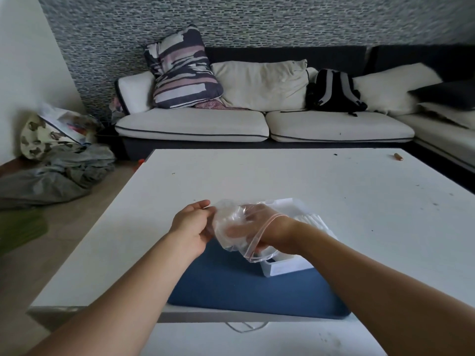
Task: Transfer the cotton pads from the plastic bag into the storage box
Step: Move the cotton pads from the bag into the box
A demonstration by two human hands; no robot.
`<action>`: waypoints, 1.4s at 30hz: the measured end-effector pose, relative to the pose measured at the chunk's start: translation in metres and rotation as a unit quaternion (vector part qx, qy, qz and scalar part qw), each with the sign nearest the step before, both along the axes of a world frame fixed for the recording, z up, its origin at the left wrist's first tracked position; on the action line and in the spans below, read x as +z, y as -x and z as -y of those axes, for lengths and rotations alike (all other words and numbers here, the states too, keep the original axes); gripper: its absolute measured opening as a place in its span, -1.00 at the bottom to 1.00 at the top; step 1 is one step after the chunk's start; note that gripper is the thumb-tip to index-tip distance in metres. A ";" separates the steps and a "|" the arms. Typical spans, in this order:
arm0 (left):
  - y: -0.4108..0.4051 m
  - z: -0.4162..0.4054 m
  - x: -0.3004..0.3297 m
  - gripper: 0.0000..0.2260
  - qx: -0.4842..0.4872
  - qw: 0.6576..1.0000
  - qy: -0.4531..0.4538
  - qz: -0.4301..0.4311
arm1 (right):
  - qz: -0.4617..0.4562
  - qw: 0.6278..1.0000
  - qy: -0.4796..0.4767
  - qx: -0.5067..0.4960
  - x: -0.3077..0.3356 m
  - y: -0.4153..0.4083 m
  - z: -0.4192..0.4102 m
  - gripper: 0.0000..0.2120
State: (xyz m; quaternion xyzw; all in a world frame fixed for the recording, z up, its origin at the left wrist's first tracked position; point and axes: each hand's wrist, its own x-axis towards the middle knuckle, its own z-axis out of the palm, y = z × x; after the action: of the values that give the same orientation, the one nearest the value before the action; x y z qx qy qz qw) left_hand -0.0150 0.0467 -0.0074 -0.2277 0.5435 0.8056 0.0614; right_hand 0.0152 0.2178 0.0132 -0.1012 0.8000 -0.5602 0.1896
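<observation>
A clear plastic bag [226, 240] with a pink zip strip is held above the near middle of the white table [334, 191]. My left hand [191, 224] pinches the bag's closed end from the left. My right hand [253, 223] is pushed inside the bag through its mouth, fingers curled; whether it grips anything in there is hidden by the crumpled plastic. Just behind and right of the bag stands the white storage box [285, 267], with a row of white cotton pads [312, 219] inside it. The box rests on a blue mat [231, 283].
A small brown object [398, 157] lies at the table's far right. A sofa [205, 124] with cushions and a black backpack [334, 92] stands behind the table. Grey cloth and bags [56, 173] lie on the floor at left.
</observation>
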 end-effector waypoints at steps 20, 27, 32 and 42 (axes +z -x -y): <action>-0.004 0.006 0.005 -0.81 0.003 0.993 0.106 -0.058 | 0.033 0.996 0.076 -0.020 -0.009 -0.004 -0.024 -0.76; 0.006 0.030 -0.004 -0.76 0.129 0.981 0.137 -0.037 | -0.125 0.986 -0.111 0.004 0.008 -0.008 -0.020 -0.76; 0.011 0.060 -0.012 -0.71 0.223 0.959 0.173 -0.003 | -0.215 0.973 -0.045 -0.069 0.033 -0.017 -0.043 -0.67; -0.011 0.033 0.005 -0.53 0.039 0.854 0.517 -0.032 | -0.151 0.979 0.110 -0.081 0.030 -0.022 -0.047 -0.72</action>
State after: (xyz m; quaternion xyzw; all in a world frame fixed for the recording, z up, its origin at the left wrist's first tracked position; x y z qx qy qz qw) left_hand -0.0037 0.0134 -0.0022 -0.2217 0.8741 0.4168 -0.1141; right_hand 0.0370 0.2651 0.0431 -0.1399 0.7587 -0.6362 0.0081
